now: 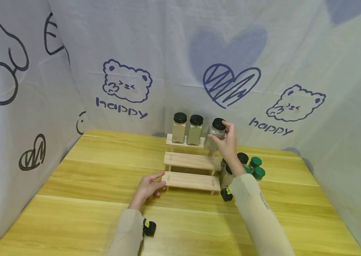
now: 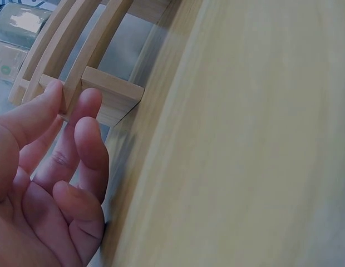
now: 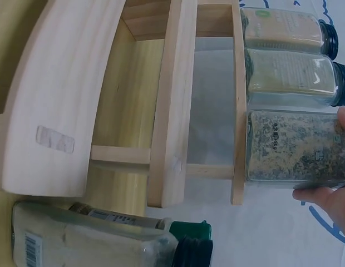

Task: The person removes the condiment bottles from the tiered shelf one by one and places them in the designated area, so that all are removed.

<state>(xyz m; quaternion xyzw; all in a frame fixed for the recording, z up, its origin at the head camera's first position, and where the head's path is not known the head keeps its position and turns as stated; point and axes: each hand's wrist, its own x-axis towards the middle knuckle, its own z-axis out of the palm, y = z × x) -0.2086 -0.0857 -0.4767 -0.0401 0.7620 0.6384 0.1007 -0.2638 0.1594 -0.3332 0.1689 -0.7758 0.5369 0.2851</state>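
Observation:
A three-step wooden rack (image 1: 192, 161) stands on the table. Two black-lidded spice jars (image 1: 187, 128) stand on its top step. My right hand (image 1: 227, 144) grips a third black-lidded jar (image 1: 216, 134) at the right end of the top step; in the right wrist view this jar (image 3: 292, 146) sits beside the other two jars (image 3: 286, 53) with my fingers (image 3: 328, 200) round it. My left hand (image 1: 150, 187) rests on the table with straight fingers touching the left end of the lowest step (image 2: 103, 94).
Several more jars with black and green lids (image 1: 251, 167) stand to the right of the rack, behind my right forearm. The yellow wooden table (image 1: 97, 167) is enclosed by printed cloth walls (image 1: 126, 85) on three sides.

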